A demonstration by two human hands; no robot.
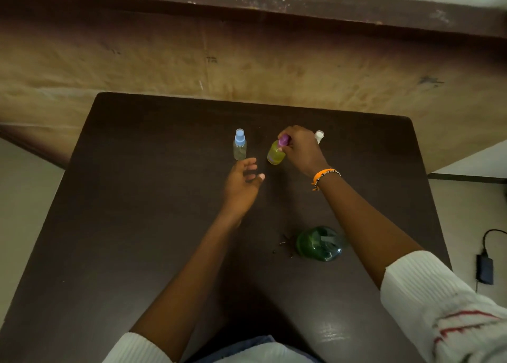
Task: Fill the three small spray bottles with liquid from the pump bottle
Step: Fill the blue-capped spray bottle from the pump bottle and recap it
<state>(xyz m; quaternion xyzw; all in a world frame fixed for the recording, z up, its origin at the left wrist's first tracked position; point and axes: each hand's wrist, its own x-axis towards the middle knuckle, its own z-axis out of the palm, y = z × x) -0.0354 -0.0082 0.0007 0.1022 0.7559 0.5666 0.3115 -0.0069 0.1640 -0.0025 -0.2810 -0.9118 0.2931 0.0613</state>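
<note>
A small spray bottle with a purple cap [276,154], its body yellow-green, stands mid-table. My right hand [300,150] grips its cap from above. To the left stands a clear spray bottle with a blue cap [239,144]. A third bottle with a white cap [319,135] peeks out behind my right hand, mostly hidden. My left hand [242,185] hovers open, palm up, just left of the purple-capped bottle, touching nothing. The green pump bottle [319,244] stands nearer me, under my right forearm.
All stands on a dark brown table [137,225]. Small dark specks [284,246] lie left of the green bottle. On the floor at the right lies a black power adapter with a cable [485,269]. A wooden wall runs behind the table.
</note>
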